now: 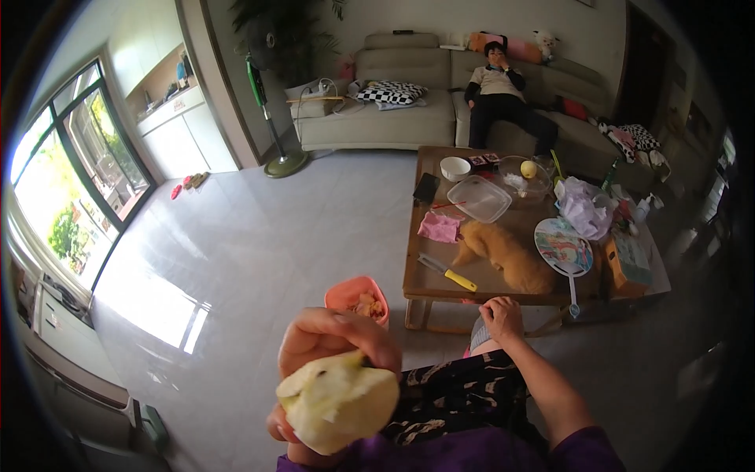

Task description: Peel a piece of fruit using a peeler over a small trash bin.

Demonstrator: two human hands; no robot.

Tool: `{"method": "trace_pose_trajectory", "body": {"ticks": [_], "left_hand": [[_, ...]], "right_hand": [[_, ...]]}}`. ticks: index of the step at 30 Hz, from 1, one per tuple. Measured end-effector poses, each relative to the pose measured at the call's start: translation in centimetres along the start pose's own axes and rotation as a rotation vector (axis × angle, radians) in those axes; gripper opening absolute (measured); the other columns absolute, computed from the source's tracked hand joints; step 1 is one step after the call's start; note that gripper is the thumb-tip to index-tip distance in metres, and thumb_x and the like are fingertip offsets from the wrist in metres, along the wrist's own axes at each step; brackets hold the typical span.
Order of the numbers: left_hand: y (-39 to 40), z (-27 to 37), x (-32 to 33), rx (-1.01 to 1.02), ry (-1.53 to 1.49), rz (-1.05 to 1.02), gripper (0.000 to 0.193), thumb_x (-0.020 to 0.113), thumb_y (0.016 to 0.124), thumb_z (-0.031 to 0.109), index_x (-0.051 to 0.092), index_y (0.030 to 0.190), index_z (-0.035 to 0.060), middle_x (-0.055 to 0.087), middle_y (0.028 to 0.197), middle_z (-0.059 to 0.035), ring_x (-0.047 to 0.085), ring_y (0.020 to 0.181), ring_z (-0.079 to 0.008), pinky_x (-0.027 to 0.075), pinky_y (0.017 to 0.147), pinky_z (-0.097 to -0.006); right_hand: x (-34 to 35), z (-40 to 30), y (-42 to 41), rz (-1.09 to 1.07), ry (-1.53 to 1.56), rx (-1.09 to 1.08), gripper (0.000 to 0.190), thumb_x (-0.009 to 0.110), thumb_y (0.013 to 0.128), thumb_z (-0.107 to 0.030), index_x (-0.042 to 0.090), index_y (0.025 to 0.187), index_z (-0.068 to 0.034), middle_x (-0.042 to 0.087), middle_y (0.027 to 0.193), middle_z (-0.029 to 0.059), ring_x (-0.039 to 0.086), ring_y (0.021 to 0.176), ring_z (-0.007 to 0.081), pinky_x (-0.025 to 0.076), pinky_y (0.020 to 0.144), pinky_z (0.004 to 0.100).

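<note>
A peeled, pale apple with a dark spot and uneven surface is held close to the camera. Curled around it, my left hand has its thumb below and its fingers above. My right hand rests on my knee beside the table's front edge, fingers curled, with nothing seen in it. Just beyond the left hand stands a coral plastic bin with peelings inside; the hand hides its lower part. A knife with a yellow handle lies on the wooden coffee table.
An orange furry animal or toy lies on the table, near a pink cloth, clear plastic container, white bowl, round hand fan and crumpled plastic bag. A person sits on the sofa. A floor fan stands left.
</note>
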State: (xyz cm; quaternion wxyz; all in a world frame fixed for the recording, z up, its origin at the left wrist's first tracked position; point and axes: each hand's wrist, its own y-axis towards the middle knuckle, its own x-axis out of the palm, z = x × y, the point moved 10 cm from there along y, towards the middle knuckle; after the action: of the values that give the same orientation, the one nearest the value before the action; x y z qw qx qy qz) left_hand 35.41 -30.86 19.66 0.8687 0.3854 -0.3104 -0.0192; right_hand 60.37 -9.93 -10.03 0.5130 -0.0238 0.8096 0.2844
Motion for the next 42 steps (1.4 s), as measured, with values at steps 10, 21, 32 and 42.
{"method": "trace_pose_trajectory", "body": {"ticks": [10, 21, 32, 42], "left_hand": [[-0.7, -1.0, 2.8, -0.052, -0.294, -0.096, 0.083, 0.079, 0.063, 0.043, 0.044, 0.117, -0.01, 0.058, 0.095, -0.0332, 0.06, 0.09, -0.037, 0.051, 0.078, -0.0401], [-1.0, -2.1, 3.9, -0.163, -0.144, -0.081, 0.075, 0.073, 0.072, 0.049, 0.042, 0.117, -0.0012, 0.059, 0.088, -0.0251, 0.058, 0.07, -0.0296, 0.048, 0.062, -0.0388], [-1.0, -2.6, 4.3, -0.093, -0.179, -0.218, 0.076, 0.073, 0.071, 0.049, 0.044, 0.116, -0.0046, 0.06, 0.088, -0.0265, 0.062, 0.077, -0.0315, 0.05, 0.068, -0.0381], [-1.1, -1.9, 3.4, -0.088, -0.108, -0.086, 0.076, 0.073, 0.07, 0.052, 0.046, 0.112, -0.005, 0.06, 0.084, -0.026, 0.062, 0.073, -0.0311, 0.05, 0.065, -0.0378]], "right_hand": [[0.0, 0.1, -0.2, 0.018, 0.014, -0.016, 0.017, 0.066, 0.083, -0.024, 0.063, 0.079, -0.008, 0.064, 0.086, 0.0057, 0.058, 0.094, 0.0263, 0.043, 0.087, 0.0409], [0.1, 0.2, 0.0, 0.011, -0.002, -0.012, 0.015, 0.067, 0.082, -0.024, 0.063, 0.079, -0.009, 0.064, 0.086, 0.0045, 0.059, 0.093, 0.0258, 0.043, 0.086, 0.0402], [0.3, 0.4, -0.2, 0.003, -0.008, -0.026, 0.016, 0.066, 0.083, -0.024, 0.064, 0.079, -0.009, 0.064, 0.086, 0.0053, 0.059, 0.093, 0.0263, 0.043, 0.086, 0.0405], [0.6, 0.1, 0.1, -0.005, 0.014, -0.012, 0.016, 0.067, 0.082, -0.025, 0.064, 0.08, -0.009, 0.065, 0.088, 0.0063, 0.059, 0.093, 0.0281, 0.044, 0.084, 0.0416]]}}
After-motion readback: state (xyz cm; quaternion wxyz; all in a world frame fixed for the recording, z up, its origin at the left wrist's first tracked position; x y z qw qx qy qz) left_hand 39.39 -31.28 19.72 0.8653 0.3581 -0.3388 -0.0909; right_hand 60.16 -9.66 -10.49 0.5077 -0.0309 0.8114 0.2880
